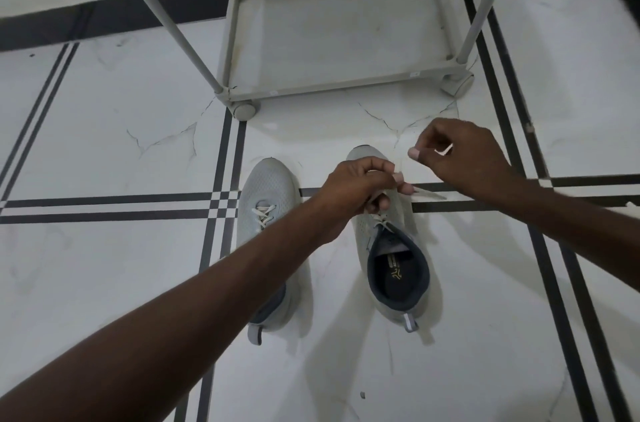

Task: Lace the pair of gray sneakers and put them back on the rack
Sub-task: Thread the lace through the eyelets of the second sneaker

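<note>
On floor before rack (332, 41): left hand (356, 195) pinches lace (429, 194) over right sneaker (394, 259); right hand (460, 157) grips lace end; left sneaker (266, 193) beside.

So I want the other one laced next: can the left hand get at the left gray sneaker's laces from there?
Probably yes: the left hand is just beside the left gray sneaker, whose laces lie uncovered.

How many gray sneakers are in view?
2: the left sneaker on the floor, partly under the left forearm; the right sneaker beside it, under the left hand and right hand.
</note>
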Tool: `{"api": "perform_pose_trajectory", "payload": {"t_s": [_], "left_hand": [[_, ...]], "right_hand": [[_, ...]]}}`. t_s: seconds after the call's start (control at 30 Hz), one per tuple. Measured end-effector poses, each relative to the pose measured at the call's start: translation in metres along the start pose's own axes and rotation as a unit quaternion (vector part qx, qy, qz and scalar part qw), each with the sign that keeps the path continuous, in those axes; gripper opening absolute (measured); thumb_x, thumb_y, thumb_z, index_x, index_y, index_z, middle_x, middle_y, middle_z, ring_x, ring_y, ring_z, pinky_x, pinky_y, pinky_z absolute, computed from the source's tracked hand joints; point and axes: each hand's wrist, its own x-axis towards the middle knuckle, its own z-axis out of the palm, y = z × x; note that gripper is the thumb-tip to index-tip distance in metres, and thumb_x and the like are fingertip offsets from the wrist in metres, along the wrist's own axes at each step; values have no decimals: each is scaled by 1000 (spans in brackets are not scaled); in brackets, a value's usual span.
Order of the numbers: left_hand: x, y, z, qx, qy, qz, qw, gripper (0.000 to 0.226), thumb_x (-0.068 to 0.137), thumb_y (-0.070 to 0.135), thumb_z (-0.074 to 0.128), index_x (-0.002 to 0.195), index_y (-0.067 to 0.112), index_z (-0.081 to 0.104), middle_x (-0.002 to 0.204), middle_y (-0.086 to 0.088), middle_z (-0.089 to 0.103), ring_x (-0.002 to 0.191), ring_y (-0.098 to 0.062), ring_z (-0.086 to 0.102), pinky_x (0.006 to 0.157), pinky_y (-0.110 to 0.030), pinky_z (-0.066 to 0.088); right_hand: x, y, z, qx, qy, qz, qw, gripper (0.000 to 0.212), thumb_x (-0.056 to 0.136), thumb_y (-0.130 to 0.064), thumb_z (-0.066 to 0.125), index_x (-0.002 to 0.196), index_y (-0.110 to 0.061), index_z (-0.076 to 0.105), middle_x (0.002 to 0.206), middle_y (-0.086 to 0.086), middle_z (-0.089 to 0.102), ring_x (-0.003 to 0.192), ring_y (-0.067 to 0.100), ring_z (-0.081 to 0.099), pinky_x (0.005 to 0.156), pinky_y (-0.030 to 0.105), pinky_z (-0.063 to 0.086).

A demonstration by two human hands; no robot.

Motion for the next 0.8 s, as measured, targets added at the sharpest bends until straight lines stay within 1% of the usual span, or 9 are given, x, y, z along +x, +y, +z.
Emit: {"api": "perform_pose_trajectory", "payload": {"t_s": [0.07,0.13,0.17,0.27,0.4,0.57,0.63,0.7,0.8], "left_hand": [[-2,3,-4,-2,2,-3,1000,23,90,12,63,112,9,63,97,-12,76,53,-13,51,51,-19,41],[-3,5,-8,-11,1,-4,1000,22,91,11,58,111,11,66,93,-11,75,53,-14,52,51,-20,41],[-4,5,-10,-12,3,-4,1000,22,91,10,56,110,12,68,91,-11,73,53,-14,53,53,-21,41],[-5,3,-17,7,11,-2,1000,24,90,13,55,109,9,69,88,-11,69,55,-13,54,58,-24,41],[-8,1,-22,24,5,9,1000,24,93,21,59,110,6,69,86,-7,72,59,-12,54,61,-24,42],[-7,2,-28,11,-1,15,1000,24,93,21,64,109,3,69,86,-12,70,56,-12,55,55,-20,44],[-9,3,-31,12,5,28,1000,27,94,18,63,110,-4,66,86,-15,70,56,-14,57,52,-20,47],[-10,5,-34,42,7,54,998,25,94,13,64,108,-7,66,85,-19,71,58,-15,63,54,-21,52],[-9,9,-37,86,1,105,991,17,89,3,68,103,-6,68,87,-26,73,69,-24,72,62,-27,60]], "right_hand": [[-3,0,1,76,-111,50,990,13,91,-23,61,86,-20,73,88,-3,73,89,16,65,77,28,48],[-8,-4,3,173,-227,101,953,20,95,-19,55,91,-20,75,95,2,73,100,20,65,89,35,50],[-9,-5,4,194,-252,111,942,20,95,-19,55,88,-19,75,95,5,73,103,23,65,96,41,49],[-10,-5,5,185,-260,89,944,18,90,-15,58,86,-20,75,93,-1,74,104,20,65,101,46,46],[-14,-12,5,163,-256,51,951,31,90,-9,60,109,-32,68,108,-8,70,106,9,63,91,35,50],[-15,-17,5,195,-271,71,940,17,83,-8,58,79,-12,75,88,10,71,94,29,65,94,51,49],[-16,-19,-1,219,-303,71,925,21,83,-6,54,71,-3,70,80,20,68,83,36,62,89,49,49],[-18,-23,-3,230,-351,73,905,25,88,-2,51,69,2,67,72,19,65,70,28,58,79,41,48],[-22,-30,3,123,-388,13,914,31,92,-14,59,62,-7,63,57,4,62,56,12,53,65,31,45]]}}
